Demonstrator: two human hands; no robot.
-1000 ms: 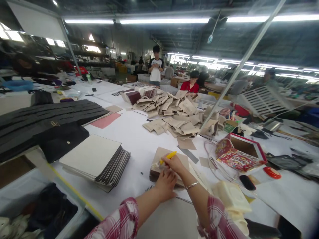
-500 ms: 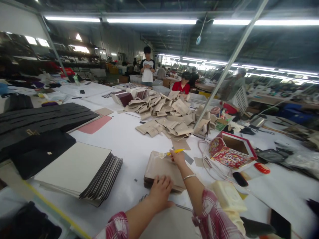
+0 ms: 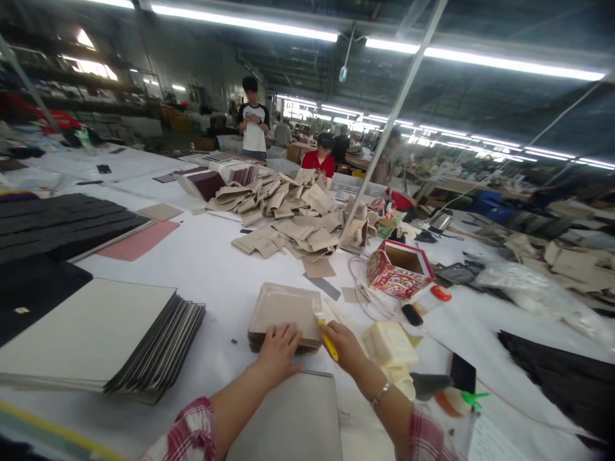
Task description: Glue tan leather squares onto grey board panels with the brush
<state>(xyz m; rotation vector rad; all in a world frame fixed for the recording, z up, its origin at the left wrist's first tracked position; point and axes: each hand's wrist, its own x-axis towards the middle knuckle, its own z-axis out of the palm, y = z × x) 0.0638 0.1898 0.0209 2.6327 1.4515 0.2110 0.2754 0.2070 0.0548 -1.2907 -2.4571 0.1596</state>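
A stack of tan panels with rounded corners [image 3: 284,306] lies in front of me, its top panel streaked shiny along the far and left borders. My left hand [image 3: 281,349] rests on its near edge, fingers stretched out flat. My right hand [image 3: 342,342] grips a paintbrush [image 3: 330,346] by its yellow handle; the pale bristles are at the stack's right edge. Below the stack lies a large grey board [image 3: 300,416]. A cream-coloured container [image 3: 391,346] stands just right of my right hand.
At left is a tall pile of pale boards [image 3: 96,326], with black pieces [image 3: 62,221] behind it. Folded tan pieces [image 3: 298,211] are heaped at the back. A red patterned box [image 3: 398,272] and a phone [image 3: 462,372] lie right. Two people stand or sit beyond the table.
My right hand has brought the brush from the far edge of the top panel to its right edge, turning the handle toward me. The view has swung right. My left hand stays on the stack.
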